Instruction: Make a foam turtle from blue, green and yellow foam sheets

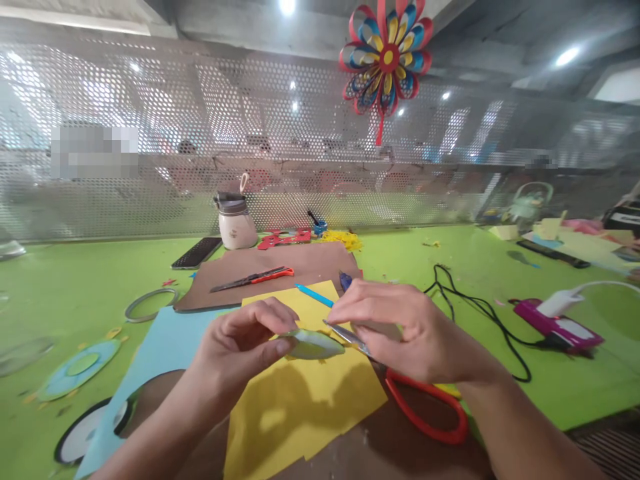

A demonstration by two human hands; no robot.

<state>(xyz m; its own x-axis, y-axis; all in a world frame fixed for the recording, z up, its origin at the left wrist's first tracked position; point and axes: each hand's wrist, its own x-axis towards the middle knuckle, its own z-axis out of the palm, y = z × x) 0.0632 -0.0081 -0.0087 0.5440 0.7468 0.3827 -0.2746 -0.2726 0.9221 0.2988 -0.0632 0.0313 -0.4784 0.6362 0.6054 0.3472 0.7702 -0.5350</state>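
Note:
My left hand (250, 340) pinches a pale green paper piece (317, 345), seen nearly edge-on, between thumb and fingers. In my right hand (395, 327) is a pair of scissors (425, 427), gripped around the blades near the pivot. Its blade tips point left, close to the paper piece; whether they touch it I cannot tell. The red handle loops hang below my right palm. Under both hands lies a yellow paper sheet (280, 420), with a blue pen (315, 295) across its upper part.
A utility knife (253, 279) rests on brown card (320, 260). Light blue paper (170, 343) and a blue-green paper disc (80, 368) lie left. Behind stand a phone (197, 253) and a pale bottle (237, 223). At right are a black cable (480, 307) and a magenta power strip (555, 327).

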